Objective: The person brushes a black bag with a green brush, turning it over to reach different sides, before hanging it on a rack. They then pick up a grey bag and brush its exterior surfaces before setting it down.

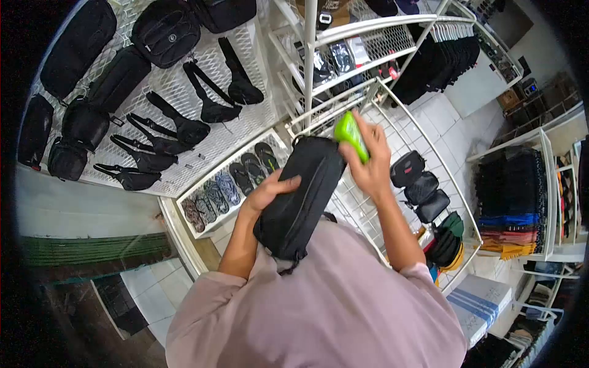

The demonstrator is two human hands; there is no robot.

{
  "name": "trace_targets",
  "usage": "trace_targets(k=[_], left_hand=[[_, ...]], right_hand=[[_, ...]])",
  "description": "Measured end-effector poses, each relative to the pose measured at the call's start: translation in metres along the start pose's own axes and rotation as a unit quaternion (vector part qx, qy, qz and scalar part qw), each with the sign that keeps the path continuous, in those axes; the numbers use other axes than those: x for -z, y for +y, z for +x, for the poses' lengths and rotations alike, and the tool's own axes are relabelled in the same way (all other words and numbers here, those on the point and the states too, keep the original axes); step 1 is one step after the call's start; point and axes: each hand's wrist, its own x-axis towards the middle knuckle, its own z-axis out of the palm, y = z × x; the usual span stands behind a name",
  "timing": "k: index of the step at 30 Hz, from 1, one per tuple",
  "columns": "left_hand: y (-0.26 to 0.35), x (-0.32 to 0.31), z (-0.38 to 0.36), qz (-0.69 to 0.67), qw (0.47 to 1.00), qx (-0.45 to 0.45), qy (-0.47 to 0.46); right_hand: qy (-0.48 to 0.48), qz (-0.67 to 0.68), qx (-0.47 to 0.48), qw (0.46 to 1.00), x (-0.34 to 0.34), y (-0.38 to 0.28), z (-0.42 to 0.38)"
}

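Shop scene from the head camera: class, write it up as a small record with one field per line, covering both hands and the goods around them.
Left hand: holds a black bag, thumb on top
Right hand: grips a green object by the bag's upper end
Green object's type: cannot tell
Mesh rack: other black bags, some with straps
White tray: sandals in a row
Hanging goods: dark clothes
Lower right: box with blue stripes
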Motion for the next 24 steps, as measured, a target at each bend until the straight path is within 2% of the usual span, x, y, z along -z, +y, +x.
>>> trace_targets(k=[1,2,5,9,10,11,12,13,15,16,17,18,19,22,23,24], left_hand=[[-0.001,-0.001,-0.001,0.028,0.999,-0.036,-0.009],[-0.002,0.007,-0.005,0.032,0.998,-0.035,-0.051],[-0.003,0.011,-0.007,0.036,0.997,-0.035,-0.065],[-0.002,0.011,-0.006,0.048,0.997,-0.042,-0.039],[0.001,0.006,-0.004,0.052,0.997,-0.043,-0.040],[0.004,0.000,-0.002,-0.002,1.000,-0.029,0.009],[0.006,-0.004,-0.002,-0.057,0.996,-0.014,0.060],[0.010,0.001,-0.001,-0.036,0.998,-0.011,0.049],[0.011,-0.003,-0.001,0.020,0.997,-0.042,0.054],[0.009,-0.003,0.001,0.024,0.998,-0.055,0.031],[0.008,-0.002,-0.001,0.024,0.998,-0.049,0.031],[0.010,-0.001,-0.003,0.046,0.998,-0.035,0.011],[0.012,0.000,-0.002,0.070,0.997,-0.022,-0.010],[0.005,0.001,-0.001,0.022,0.998,-0.038,-0.036],[0.002,0.004,0.000,-0.018,0.997,-0.054,-0.051],[0.000,0.007,0.006,-0.039,0.997,-0.046,-0.036]], right_hand=[[0.007,0.017,0.033,0.999,0.004,-0.012,-0.009],[-0.007,0.029,0.056,0.998,0.013,-0.024,-0.014],[-0.010,0.019,0.096,0.995,0.019,-0.026,-0.017],[0.005,-0.028,0.100,0.995,0.018,-0.030,-0.026],[-0.013,-0.016,0.136,0.990,0.016,-0.036,-0.032],[-0.083,0.018,0.194,0.977,0.016,-0.046,-0.040],[-0.122,0.033,0.195,0.973,0.011,-0.051,-0.056],[-0.161,0.048,0.197,0.966,0.006,-0.052,-0.067],[-0.145,0.041,0.201,0.968,0.007,-0.034,-0.052],[-0.092,0.017,0.158,0.983,0.007,-0.023,-0.043],[-0.034,0.051,0.096,0.994,0.006,-0.012,-0.031],[0.012,0.009,-0.004,1.000,0.007,-0.010,-0.022],[0.038,0.004,-0.031,0.999,0.006,-0.009,-0.015],[0.060,0.020,0.028,0.998,0.009,-0.032,-0.035],[0.049,0.012,0.101,0.994,0.007,-0.033,-0.048],[-0.027,0.035,0.154,0.987,0.007,-0.044,-0.055]])
